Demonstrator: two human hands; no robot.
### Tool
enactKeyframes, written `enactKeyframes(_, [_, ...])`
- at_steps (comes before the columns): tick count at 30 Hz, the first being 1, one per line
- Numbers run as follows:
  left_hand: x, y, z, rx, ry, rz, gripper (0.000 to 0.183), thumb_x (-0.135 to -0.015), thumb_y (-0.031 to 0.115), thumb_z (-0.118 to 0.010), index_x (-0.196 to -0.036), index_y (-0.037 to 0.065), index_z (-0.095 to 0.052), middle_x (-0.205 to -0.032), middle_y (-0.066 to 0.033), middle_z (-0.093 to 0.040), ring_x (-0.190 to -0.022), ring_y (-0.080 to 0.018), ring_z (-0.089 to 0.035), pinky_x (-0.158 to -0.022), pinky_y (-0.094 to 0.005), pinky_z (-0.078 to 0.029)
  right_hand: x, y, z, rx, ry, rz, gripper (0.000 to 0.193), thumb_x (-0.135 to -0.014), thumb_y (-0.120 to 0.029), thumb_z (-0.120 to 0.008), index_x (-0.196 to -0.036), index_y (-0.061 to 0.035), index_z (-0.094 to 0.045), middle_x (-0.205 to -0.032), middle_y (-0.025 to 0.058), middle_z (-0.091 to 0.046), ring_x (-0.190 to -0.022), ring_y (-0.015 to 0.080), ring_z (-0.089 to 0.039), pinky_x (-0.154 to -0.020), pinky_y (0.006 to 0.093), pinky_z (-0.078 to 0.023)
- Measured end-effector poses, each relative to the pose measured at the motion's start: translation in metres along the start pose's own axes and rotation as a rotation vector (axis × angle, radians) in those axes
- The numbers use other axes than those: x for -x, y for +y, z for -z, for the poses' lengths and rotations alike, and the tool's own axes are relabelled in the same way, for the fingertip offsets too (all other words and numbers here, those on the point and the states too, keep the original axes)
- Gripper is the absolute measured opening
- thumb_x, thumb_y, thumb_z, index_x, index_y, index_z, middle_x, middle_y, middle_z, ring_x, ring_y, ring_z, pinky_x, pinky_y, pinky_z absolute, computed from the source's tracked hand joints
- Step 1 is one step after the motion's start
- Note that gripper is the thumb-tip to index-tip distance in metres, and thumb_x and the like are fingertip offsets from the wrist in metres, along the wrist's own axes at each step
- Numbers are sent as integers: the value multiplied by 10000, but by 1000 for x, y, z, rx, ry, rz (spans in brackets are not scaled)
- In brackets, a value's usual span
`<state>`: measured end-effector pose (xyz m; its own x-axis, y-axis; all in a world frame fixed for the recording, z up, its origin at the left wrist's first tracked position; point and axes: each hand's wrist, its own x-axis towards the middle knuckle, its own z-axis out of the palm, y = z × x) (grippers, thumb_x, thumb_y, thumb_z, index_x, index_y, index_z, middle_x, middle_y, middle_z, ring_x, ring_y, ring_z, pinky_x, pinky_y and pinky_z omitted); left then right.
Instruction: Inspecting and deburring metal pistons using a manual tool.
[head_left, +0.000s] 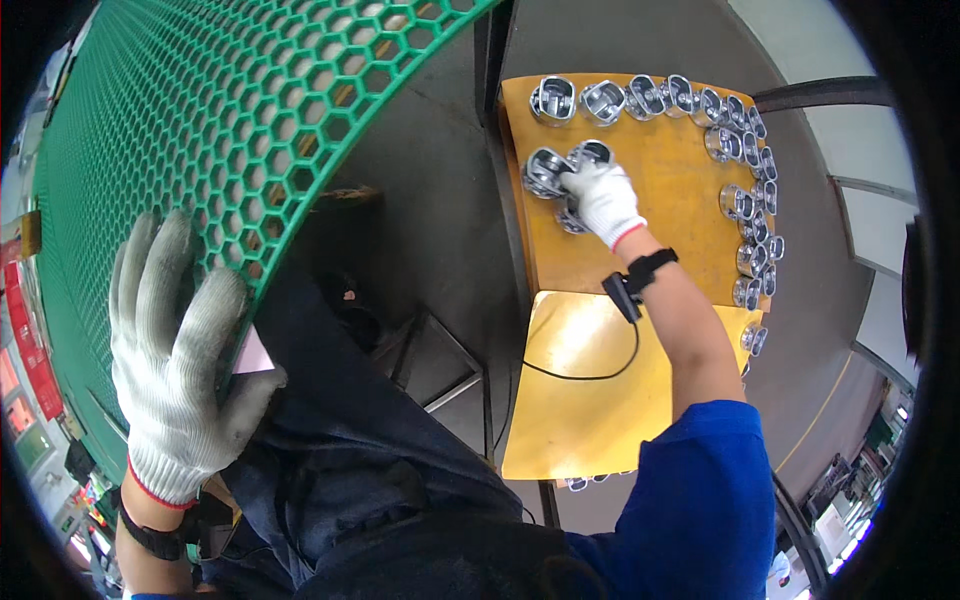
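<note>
My right hand (pixel 606 200), in a white knit glove, is at a small cluster of silver metal pistons on the brown board. Its fingers close on a piston (pixel 547 172) at the cluster's left. A second piston (pixel 590 153) sits just beyond the fingers, and a third (pixel 571 217) is partly hidden beneath the hand. My left hand (pixel 185 350), also gloved, rests with its fingers extended on the green honeycomb mat (pixel 290 110). A pale pink flat piece (pixel 252 354) shows between its thumb and forefinger; whether it is gripped is unclear.
More pistons (pixel 604 101) line the far and right edges of the brown board (pixel 660 200). A shiny yellow sheet (pixel 580 400) covers the near part. A black cable (pixel 580 376) hangs from my right wrist strap. A metal frame (pixel 455 390) stands between mat and board.
</note>
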<state>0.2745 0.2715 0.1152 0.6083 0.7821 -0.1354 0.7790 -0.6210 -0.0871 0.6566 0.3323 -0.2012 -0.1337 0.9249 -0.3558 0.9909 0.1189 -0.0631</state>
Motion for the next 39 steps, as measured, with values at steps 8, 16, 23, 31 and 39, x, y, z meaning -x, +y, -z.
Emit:
enactKeyframes(8, [4, -2, 3, 20, 7, -7, 768, -659, 281, -756, -1320, 87, -417, -1401, -331, -384, -1271, -585, -378, -1014, -656, -342, -35, -18, 18, -91, -43, -156, 552, -875, -345, -531, -1391, -179, -429, -1155, 267, -603, -1036, 409, -618, -909, 462, -499])
enactKeyframes(16, [2, -1, 2, 36, -8, 17, 795, -626, 330, -782, -1300, 106, -425, -1392, -323, -395, -1255, -590, -389, -993, -664, -354, -79, 2, 0, 96, -230, 101, 580, -907, -313, -534, -1460, -262, -365, -1266, 202, -577, -1137, 358, -596, -981, 421, -472])
enactKeyframes(23, [-7, -1, 2, 111, 24, 3, 822, -546, 330, -811, -1267, 121, -475, -1398, -289, -409, -1251, -572, -403, -996, -656, -354, -44, -12, 9, 176, -142, 244, 297, -864, -125, -570, -1146, -178, -644, -1336, 167, -527, -1090, 332, -624, -898, 399, -521])
enactKeyframes(31, [0, 2, 8, 149, 98, 41, 809, -470, 228, -825, -1233, 153, -567, -1380, -190, -468, -1272, -457, -435, -1045, -590, -368, 60, -27, -25, -487, 45, 71, 307, -853, -67, -595, -1157, -66, -634, -1122, 201, -644, -1016, 340, -638, -865, 367, -512])
enactKeyframes(39, [19, -1, -14, 372, 527, -65, 514, -741, 281, -738, -1206, 144, -566, -1288, -138, -515, -1230, -356, -475, -1018, -517, -408, 250, -117, 71, -2115, -304, -416, 302, -952, -234, -507, -1176, -40, -565, -1011, 83, -640, -830, 219, -638, -774, 328, -547])
